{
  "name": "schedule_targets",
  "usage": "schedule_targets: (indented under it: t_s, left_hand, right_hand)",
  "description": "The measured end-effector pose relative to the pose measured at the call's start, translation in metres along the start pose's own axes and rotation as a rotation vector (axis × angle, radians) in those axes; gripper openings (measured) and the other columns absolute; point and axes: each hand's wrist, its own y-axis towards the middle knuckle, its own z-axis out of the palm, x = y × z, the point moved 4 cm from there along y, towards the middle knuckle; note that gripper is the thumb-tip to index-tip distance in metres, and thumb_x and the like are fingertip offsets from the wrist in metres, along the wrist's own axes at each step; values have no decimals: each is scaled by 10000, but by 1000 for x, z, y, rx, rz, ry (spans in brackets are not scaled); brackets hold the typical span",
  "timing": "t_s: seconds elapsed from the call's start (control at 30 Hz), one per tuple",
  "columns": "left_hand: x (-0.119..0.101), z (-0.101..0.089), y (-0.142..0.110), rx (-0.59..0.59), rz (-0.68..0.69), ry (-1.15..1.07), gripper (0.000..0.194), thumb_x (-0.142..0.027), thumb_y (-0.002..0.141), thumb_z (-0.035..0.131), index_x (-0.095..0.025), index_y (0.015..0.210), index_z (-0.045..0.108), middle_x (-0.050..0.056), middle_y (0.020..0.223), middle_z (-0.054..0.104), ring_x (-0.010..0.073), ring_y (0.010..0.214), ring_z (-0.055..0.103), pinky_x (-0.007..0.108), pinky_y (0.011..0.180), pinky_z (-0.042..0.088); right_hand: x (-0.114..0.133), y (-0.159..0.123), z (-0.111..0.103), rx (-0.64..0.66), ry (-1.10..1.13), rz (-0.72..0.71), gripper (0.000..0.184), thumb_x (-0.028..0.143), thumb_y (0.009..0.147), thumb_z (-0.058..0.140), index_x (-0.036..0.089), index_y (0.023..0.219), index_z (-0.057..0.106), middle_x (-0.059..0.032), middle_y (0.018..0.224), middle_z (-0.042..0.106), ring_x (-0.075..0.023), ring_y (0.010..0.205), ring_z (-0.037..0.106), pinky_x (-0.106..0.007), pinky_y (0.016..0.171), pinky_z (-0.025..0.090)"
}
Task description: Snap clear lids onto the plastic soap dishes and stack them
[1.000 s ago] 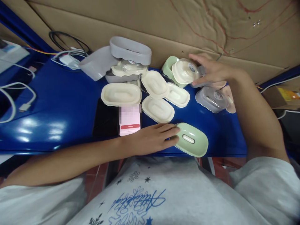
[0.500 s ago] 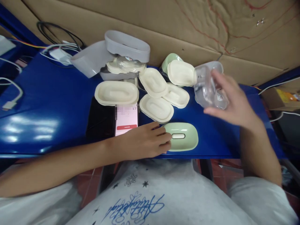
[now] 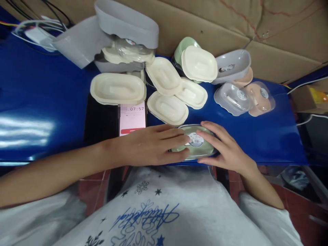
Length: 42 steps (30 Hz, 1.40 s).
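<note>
Head view, change of state: The right hand (image 3: 228,152) is no longer carrying the clear lid (image 3: 191,131) above the far right of the table; it is now bringing it to the green dish (image 3: 202,150) at the near edge. The lid is covering the dish, which half a second ago is lying uncovered, and its round label (image 3: 196,140) is facing up. Lid and dish appear to be forming one unit; whether the rim is seating fully cannot be told, since both hands are hiding parts of it.

Head view, fingers: The right hand is gripping the lid with digits spreading wide, a finger reaching the far edge, another lying toward the label and the thumb bracing the near edge. The left hand (image 3: 153,145) is resting over the left end, its fingers extending, slightly parting, and touching the lid beside the label. Its thumb is not showing, so whether it is also gripping cannot be told.

Head view, surroundings: The nearest cream dish (image 3: 169,108) is lying just beyond the unit, and the phone (image 3: 132,119) is lying beyond the left forearm.
</note>
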Motion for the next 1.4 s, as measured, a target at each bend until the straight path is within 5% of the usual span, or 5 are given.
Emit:
schedule_targets:
  t_s: [0.27,0.43,1.03,1.27,1.4]
  left_hand:
    - [-2,1,0,27,-44,-44,251,-81,1013,676,-241,1206,690,82,1236,710,239,1160,673,344,954,615]
    - [-6,4,0,-21,1,-41,153,-93,1012,690,-211,1108,701,66,1104,711,213,999,665,325,848,615]
    - [3,11,2,-61,-101,-69,113,-180,1102,624,-185,1181,704,115,1303,720,245,1236,665,365,1025,603]
    - [10,13,1,41,-124,-73,245,-232,1111,631,-222,1353,669,117,1418,677,234,1268,671,367,1043,590]
    - [27,13,-4,178,-235,76,196,-307,1102,656,-161,1216,721,127,1234,732,277,1093,722,404,950,579]
  right_hand:
    - [3,-3,14,-13,-95,-48,1052,548,987,774,365,1802,134,-161,1724,436,-409,1625,399,-677,1289,448]
    - [1,-6,13,-46,-86,-82,885,511,989,789,455,1743,329,-75,1649,549,-405,1622,414,-685,1271,476]
    - [-6,-8,15,-71,-38,-11,940,493,1008,763,459,1771,216,-56,1829,280,-400,1667,325,-719,1328,352]
    - [-13,-30,6,-122,-71,66,931,425,976,819,455,1752,306,-74,1792,354,-427,1609,417,-725,1256,454]
    - [-27,-62,-15,-177,-164,231,853,421,979,809,453,1721,390,-88,1741,448,-445,1564,482,-758,1237,439]
